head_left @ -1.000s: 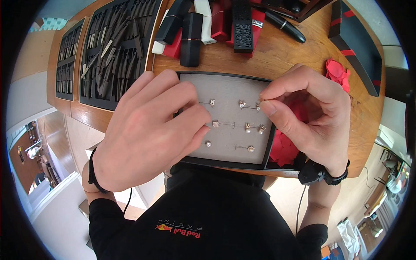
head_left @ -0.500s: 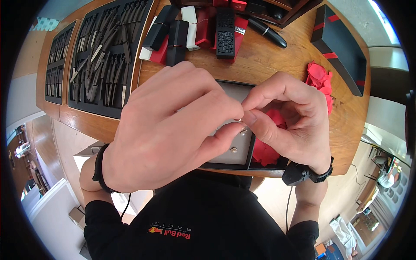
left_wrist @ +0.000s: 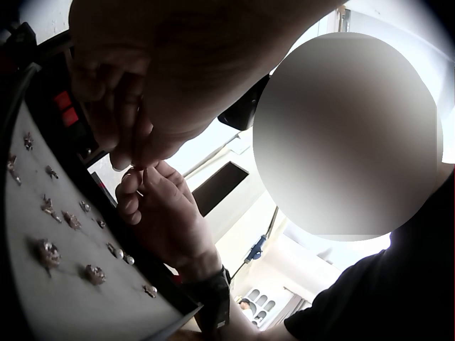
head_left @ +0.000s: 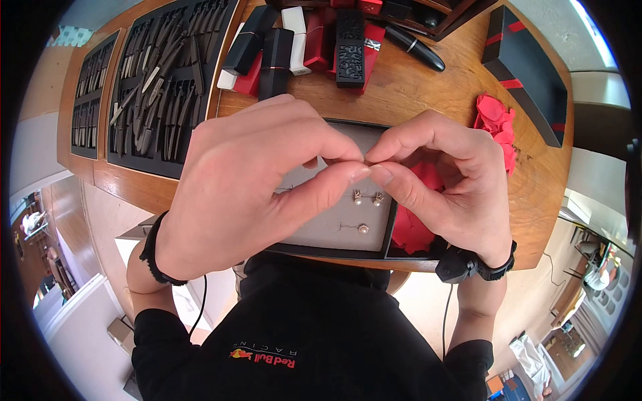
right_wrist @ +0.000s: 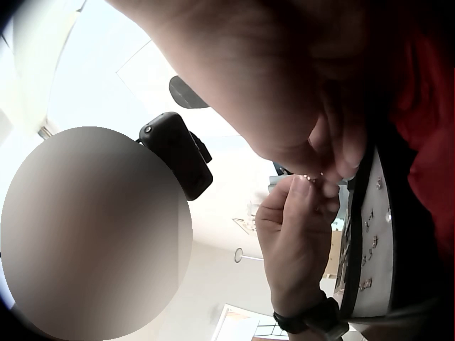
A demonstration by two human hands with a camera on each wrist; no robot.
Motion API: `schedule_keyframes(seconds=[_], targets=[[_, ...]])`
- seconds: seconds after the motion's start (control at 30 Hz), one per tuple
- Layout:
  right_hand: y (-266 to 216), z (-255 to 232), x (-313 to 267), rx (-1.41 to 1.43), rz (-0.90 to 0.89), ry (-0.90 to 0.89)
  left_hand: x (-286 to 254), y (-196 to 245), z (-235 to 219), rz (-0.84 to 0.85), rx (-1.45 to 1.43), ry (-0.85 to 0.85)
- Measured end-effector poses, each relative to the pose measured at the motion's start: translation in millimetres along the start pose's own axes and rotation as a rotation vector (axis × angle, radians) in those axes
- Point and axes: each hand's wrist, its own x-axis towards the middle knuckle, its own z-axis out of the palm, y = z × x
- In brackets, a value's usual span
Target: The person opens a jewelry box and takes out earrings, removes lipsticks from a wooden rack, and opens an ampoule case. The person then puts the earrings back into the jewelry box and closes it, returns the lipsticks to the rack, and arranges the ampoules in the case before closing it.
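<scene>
Over the jewellery box's grey pad (head_left: 321,235), thumb and forefinger of my left hand (head_left: 231,180) meet those of my right hand (head_left: 451,184). Both hands pinch at a tiny earring (right_wrist: 308,177), which glints between the fingertips in the right wrist view; its shape is mostly hidden. Just below the fingertips, a pair of pearl-drop earrings (head_left: 358,198) sits on the pad. A round stud earring (head_left: 363,228) is nearer the front edge. Several more earrings (left_wrist: 50,253) show on the pad in the left wrist view.
Red petals (head_left: 410,230) fill the side compartment, and more petals (head_left: 495,123) lie on the wooden table. Black, white and red boxes (head_left: 274,63) stand at the back beside a black pen-like tube (head_left: 418,48). Trays of dark slim tools (head_left: 160,80) lie left, a black lid (head_left: 525,77) right.
My left hand has moved right from over the pad to join the right hand's fingertips. The right hand has lifted the earring off the pad and shifted left.
</scene>
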Motion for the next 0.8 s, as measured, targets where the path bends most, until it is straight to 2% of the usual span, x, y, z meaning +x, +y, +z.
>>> schedule_keyframes(seconds=[0.07, 0.13, 0.33, 0.47, 0.53, 0.67, 0.73, 0.8], targets=[[2, -1, 1, -0.023, 0.001, -0.010, 0, 0, -1, -0.031, -0.036, -0.011], [5, -2, 2, -0.090, -0.101, -0.039, 1, 4, -2, -0.125, -0.094, -0.029], [3, 0, 2, -0.092, -0.080, -0.039, 0, 9, 0, -0.242, -0.216, -0.053], [-1, 1, 1, -0.128, -0.035, -0.021, -2, 5, 4, -0.255, -0.294, -0.061], [0, 0, 1, -0.184, -0.112, -0.034, -2, 4, 4, -0.215, -0.285, -0.051], [1, 2, 0, -0.146, -0.093, -0.007, -2, 3, 5, -0.123, -0.178, -0.007], [2, 0, 1, -0.158, -0.130, -0.024, -3, -3, 7, 0.039, -0.128, 0.058], [4, -1, 2, -0.172, -0.153, -0.034, -2, -2, 3, 0.071, -0.071, 0.036]])
